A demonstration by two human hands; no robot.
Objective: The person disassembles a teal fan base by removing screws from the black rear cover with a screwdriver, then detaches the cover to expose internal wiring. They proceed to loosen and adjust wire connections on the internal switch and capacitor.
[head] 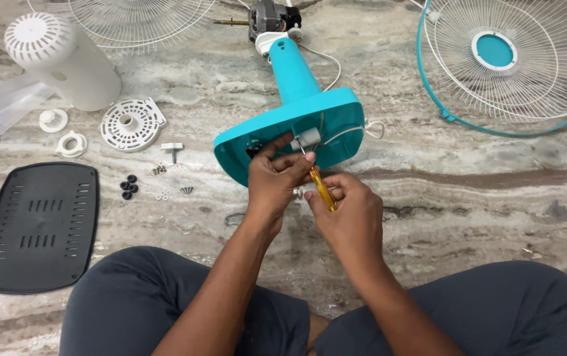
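The fan base (pixel 296 125) lies tipped on the floor. The left hand (pixel 275 178) pinches the grey capacitor (pixel 308 138) inside; the right hand (pixel 349 211) grips a yellow screwdriver (pixel 321 188), tip at its fixing. Judged mid-screwing; next needs steady, square turning.

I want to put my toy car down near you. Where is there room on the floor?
There is bare floor right of the right hand, below the teal fan grille. The left side is crowded: loose screws, white plastic parts and the black base cover.
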